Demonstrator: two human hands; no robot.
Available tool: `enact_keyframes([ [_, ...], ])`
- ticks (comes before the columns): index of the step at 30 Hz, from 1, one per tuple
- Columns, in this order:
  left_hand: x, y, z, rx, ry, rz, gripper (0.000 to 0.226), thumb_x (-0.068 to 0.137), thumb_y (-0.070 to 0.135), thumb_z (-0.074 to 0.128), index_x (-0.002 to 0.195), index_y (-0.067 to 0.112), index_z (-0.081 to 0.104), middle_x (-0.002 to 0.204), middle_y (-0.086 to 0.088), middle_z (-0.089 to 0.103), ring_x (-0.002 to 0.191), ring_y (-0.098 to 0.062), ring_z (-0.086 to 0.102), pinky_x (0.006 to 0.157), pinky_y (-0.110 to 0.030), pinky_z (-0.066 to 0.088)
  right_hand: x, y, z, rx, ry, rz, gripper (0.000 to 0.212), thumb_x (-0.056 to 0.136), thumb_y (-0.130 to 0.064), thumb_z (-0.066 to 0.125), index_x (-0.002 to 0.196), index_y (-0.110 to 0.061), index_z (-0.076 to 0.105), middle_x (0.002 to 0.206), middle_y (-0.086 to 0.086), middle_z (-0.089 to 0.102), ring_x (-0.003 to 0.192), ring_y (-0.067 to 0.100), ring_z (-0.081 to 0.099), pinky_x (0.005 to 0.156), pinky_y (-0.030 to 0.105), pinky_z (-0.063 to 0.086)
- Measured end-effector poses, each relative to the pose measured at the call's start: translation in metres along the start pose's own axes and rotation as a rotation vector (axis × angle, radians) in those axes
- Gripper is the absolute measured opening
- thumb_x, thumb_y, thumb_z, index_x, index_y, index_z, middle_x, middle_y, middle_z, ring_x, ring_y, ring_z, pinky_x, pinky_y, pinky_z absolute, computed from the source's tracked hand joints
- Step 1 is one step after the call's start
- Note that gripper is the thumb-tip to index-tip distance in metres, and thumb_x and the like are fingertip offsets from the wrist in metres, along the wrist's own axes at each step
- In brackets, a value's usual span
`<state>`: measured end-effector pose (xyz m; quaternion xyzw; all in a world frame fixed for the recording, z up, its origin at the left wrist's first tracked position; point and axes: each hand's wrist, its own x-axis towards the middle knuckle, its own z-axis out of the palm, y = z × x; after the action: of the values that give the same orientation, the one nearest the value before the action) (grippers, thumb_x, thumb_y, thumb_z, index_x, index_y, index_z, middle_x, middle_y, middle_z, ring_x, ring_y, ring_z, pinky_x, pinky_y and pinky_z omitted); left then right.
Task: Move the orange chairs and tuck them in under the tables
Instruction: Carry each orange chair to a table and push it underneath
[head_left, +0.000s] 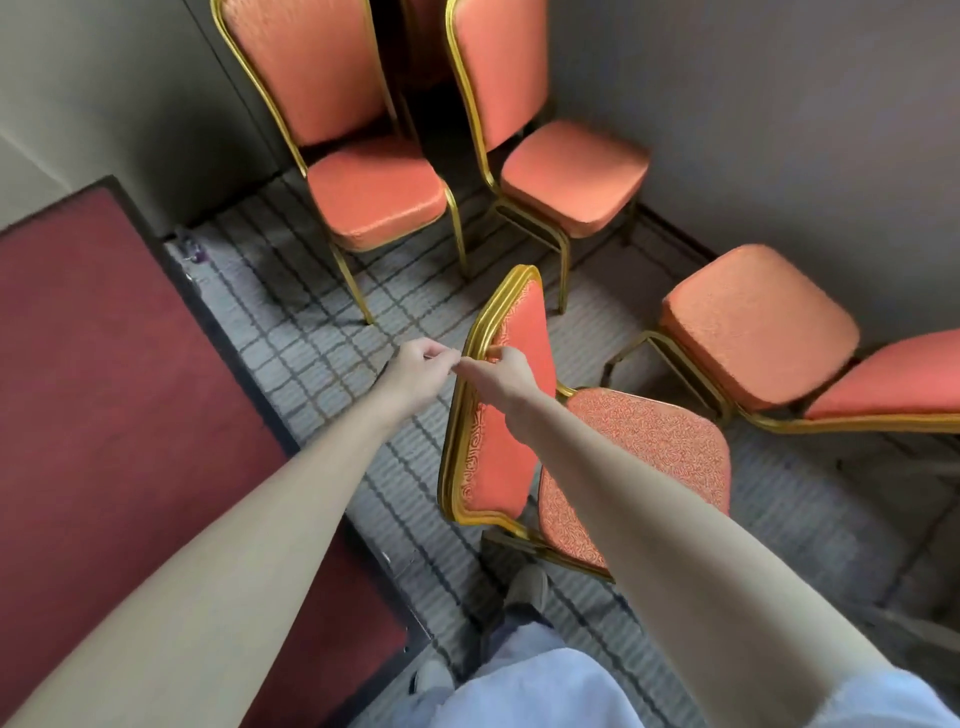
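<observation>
An orange chair (639, 452) with a gold frame stands in front of me, its seat pointing right and its backrest (498, 467) towards the table. My right hand (501, 371) grips the top of the backrest frame, fingers curled over the gold rim. Close beside it, my left hand (415, 366) has curled fingers that meet the frame's left edge. A table with a dark red top (104, 389) fills the left side. Two more orange chairs (376, 200) (574, 176) stand in the far corner, and a fourth orange chair (753, 322) lies tipped at the right.
Grey walls (753, 104) close the corner behind and to the right of the chairs. Striped grey carpet (291, 322) runs between the table edge and the chairs. My legs and shoes (524, 587) are just behind the held chair.
</observation>
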<state>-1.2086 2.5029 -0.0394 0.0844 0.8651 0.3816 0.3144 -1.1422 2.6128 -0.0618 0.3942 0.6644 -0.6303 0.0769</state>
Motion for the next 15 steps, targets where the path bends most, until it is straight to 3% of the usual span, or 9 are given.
enact_keyframes([
  [2, 0.007, 0.007, 0.000, -0.013, 0.014, -0.011, 0.024, 0.094, 0.038, 0.054, 0.107, 0.022, 0.066, 0.104, 0.004, 0.068, 0.104, -0.017, 0.063, 0.098, -0.042, 0.050, 0.009, -0.002, 0.002, 0.093, -0.044, 0.083, 0.054, 0.073, -0.043, 0.076, 0.113, -0.012, 0.056, 0.093, 0.003, 0.053, 0.081, 0.018, 0.051, 0.070, 0.035, 0.045],
  [5, 0.017, 0.019, 0.000, -0.011, 0.018, 0.024, 0.018, 0.091, 0.036, 0.056, 0.097, 0.024, 0.067, 0.098, 0.003, 0.071, 0.099, -0.016, 0.065, 0.095, -0.041, 0.052, 0.021, 0.002, -0.006, 0.179, -0.124, 0.142, 0.046, 0.071, -0.041, 0.078, 0.099, -0.011, 0.057, 0.085, 0.004, 0.049, 0.077, 0.019, 0.049, 0.066, 0.032, 0.044],
  [10, 0.036, 0.062, 0.011, 0.140, -0.021, 0.195, 0.025, 0.096, 0.038, 0.053, 0.110, 0.021, 0.066, 0.108, 0.005, 0.066, 0.103, -0.014, 0.060, 0.087, -0.033, 0.047, 0.019, -0.002, -0.049, 0.145, -0.266, 0.159, 0.039, 0.083, -0.019, 0.078, 0.113, -0.001, 0.063, 0.095, 0.011, 0.068, 0.082, 0.017, 0.067, 0.067, 0.025, 0.055],
  [12, 0.047, 0.086, 0.024, 0.242, -0.066, 0.290, 0.028, 0.096, 0.043, 0.051, 0.111, 0.025, 0.066, 0.110, 0.008, 0.065, 0.104, -0.012, 0.057, 0.086, -0.030, 0.043, 0.010, -0.008, -0.081, 0.157, -0.381, 0.182, 0.030, 0.089, -0.012, 0.072, 0.114, 0.002, 0.063, 0.092, 0.010, 0.071, 0.089, 0.020, 0.070, 0.080, 0.031, 0.057],
  [15, 0.060, 0.126, 0.054, 0.331, -0.140, 0.445, 0.028, 0.095, 0.047, 0.050, 0.110, 0.030, 0.067, 0.108, 0.011, 0.066, 0.102, -0.011, 0.058, 0.085, -0.029, 0.042, -0.008, -0.013, -0.136, 0.149, -0.509, 0.213, 0.038, 0.095, -0.009, 0.065, 0.128, 0.008, 0.055, 0.124, 0.020, 0.066, 0.120, 0.031, 0.062, 0.107, 0.042, 0.047],
])
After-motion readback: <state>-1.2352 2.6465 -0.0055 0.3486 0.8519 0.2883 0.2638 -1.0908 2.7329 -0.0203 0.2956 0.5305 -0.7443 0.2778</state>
